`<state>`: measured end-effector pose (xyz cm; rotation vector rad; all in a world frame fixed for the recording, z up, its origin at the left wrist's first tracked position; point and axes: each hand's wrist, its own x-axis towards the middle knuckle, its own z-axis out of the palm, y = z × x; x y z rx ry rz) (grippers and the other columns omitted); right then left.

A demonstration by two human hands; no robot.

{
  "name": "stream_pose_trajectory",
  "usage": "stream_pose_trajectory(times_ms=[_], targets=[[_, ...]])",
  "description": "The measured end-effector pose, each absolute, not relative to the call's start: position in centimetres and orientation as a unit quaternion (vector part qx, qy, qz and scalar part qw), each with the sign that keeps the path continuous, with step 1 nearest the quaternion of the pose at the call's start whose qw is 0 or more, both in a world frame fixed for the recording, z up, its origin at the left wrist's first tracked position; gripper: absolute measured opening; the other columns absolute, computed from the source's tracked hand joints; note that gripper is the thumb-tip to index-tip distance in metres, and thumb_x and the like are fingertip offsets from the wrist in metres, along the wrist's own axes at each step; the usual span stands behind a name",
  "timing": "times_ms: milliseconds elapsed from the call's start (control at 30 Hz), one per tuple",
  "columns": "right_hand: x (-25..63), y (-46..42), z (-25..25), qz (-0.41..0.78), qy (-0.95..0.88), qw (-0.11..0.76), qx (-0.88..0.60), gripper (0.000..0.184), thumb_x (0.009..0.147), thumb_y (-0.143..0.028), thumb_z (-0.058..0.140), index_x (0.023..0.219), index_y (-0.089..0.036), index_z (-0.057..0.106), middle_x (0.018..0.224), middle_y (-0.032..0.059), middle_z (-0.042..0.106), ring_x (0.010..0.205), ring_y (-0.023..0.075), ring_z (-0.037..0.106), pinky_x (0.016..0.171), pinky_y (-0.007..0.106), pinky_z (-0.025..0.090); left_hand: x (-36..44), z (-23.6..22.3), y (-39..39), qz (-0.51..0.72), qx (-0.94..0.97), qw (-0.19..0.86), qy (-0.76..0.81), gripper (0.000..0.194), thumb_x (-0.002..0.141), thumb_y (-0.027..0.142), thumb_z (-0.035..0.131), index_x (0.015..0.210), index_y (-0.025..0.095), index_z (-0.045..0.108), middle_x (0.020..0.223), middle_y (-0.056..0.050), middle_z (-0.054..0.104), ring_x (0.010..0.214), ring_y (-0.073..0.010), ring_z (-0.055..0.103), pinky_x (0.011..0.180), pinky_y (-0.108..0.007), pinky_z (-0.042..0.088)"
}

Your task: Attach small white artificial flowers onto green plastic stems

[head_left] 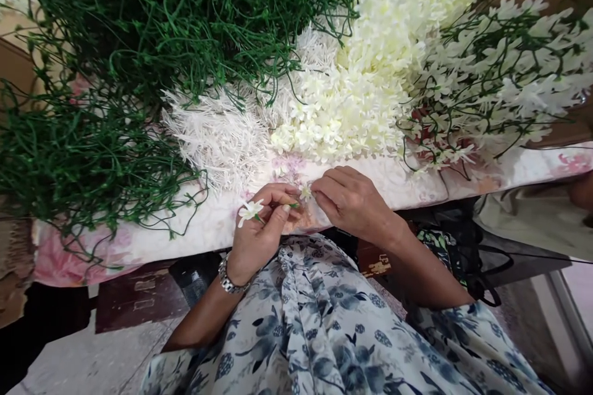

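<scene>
Pinched between the thumb and fingers of my left hand [262, 228] is a green artificial flower stem [291, 205]. A white artificial flower [250, 212] sits on a branch of it, over the back of the hand. My right hand [354, 200] is closed at the fingertips on a small pale-yellow flower head [306, 192], close to the stem's green tip. Both hands are at the table's near edge, a short gap apart. In front of them lie a heap of cream flower heads [352, 111] and a pile of thin white spiky pieces [222, 136].
Large heaps of green plastic stems [185, 18] cover the back and left. Finished-looking white flowers on green stems [504, 74] are bunched at the right. A floral cloth [185, 241] covers the table. A black bag [463, 253] is below the table's right side.
</scene>
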<state>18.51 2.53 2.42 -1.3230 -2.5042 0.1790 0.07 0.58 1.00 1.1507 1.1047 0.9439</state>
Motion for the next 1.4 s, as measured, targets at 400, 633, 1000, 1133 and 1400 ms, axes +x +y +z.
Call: stream_pose_trajectory(times_ms=[400, 633, 1000, 1133, 1400], targets=[[18.2, 2.7, 1.5, 0.038, -0.883, 0.109, -0.456, 0.017, 0.087, -0.015, 0.045, 0.075, -0.016, 0.057, 0.07, 0.004, 0.055, 0.068, 0.0159, 0.044, 0.067, 0.029, 0.032, 0.1, 0.3, 0.8, 0.374, 0.482, 0.622, 0.491, 0.011, 0.083, 0.02, 0.054, 0.076, 0.016, 0.062, 0.11, -0.009, 0.062, 0.103, -0.022, 0.06, 0.089, -0.034, 0.051], [18.3, 2.6, 1.5, 0.046, -0.886, 0.12, -0.445, 0.018, 0.087, -0.014, 0.044, 0.075, -0.015, 0.058, 0.071, 0.0042, 0.054, 0.069, 0.0157, 0.044, 0.067, 0.029, 0.032, 0.1, 0.4, 0.7, 0.381, 0.468, 0.635, 0.482, 0.007, 0.082, 0.02, 0.055, 0.079, 0.017, 0.06, 0.111, -0.008, 0.061, 0.095, -0.0197, 0.064, 0.087, -0.034, 0.051], [18.2, 2.0, 0.5, 0.103, -0.848, 0.244, -0.46, 0.019, 0.088, -0.015, 0.042, 0.08, -0.015, 0.06, 0.072, 0.0049, 0.059, 0.07, 0.0149, 0.05, 0.067, 0.028, 0.04, -0.2, 0.7, 0.3, 0.394, 0.516, 0.609, 0.455, 0.008, 0.084, 0.02, 0.054, 0.08, 0.018, 0.061, 0.108, -0.007, 0.063, 0.11, -0.0213, 0.055, 0.098, -0.034, 0.041], [18.1, 1.1, 0.3, 0.17, -0.803, 0.355, -0.447, 0.013, 0.084, -0.011, 0.047, 0.086, -0.015, 0.058, 0.073, 0.0045, 0.061, 0.071, 0.0135, 0.054, 0.066, 0.027, 0.043, -0.3, 1.1, -0.2, 0.428, 0.515, 0.618, 0.412, 0.008, 0.084, 0.017, 0.054, 0.083, 0.021, 0.062, 0.107, -0.007, 0.063, 0.11, -0.0214, 0.055, 0.096, -0.036, 0.043], [17.6, -0.1, 0.3, 0.15, -0.787, 0.407, -0.439, 0.014, 0.081, -0.008, 0.049, 0.088, -0.017, 0.057, 0.071, 0.0043, 0.061, 0.068, 0.013, 0.054, 0.062, 0.026, 0.046, -0.2, 1.5, -0.5, 0.453, 0.53, 0.61, 0.377, 0.011, 0.083, 0.014, 0.055, 0.084, 0.021, 0.064, 0.098, -0.006, 0.064, 0.101, -0.0194, 0.058, 0.091, -0.034, 0.046]])
